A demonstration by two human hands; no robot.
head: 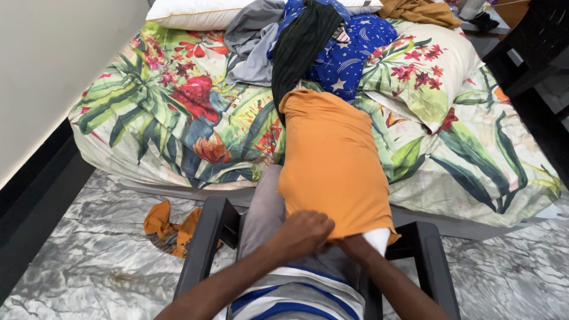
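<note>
Orange pillowcase [332, 160] with its pillow inside lies lengthwise from the person's lap out onto the bed [492, 172] — long axis running near to far, open mouth at the near end, where a white pillow corner [377, 240] shows. Left hand [302, 234] rests closed over the near hem, fingers curled into the fabric. Right hand [355, 244] sits just right of it at the same hem, mostly tucked under the cloth; its grip cannot be told for certain, though it appears to pinch the edge. Both hands are at the mouth, the left more exposed. A pile of clothes [308, 41] lies at the far end, touching the pillowcase. The person sits in a dark chair [204, 249]; an orange patterned cloth [166, 228] lies on the floor, near left.
</note>
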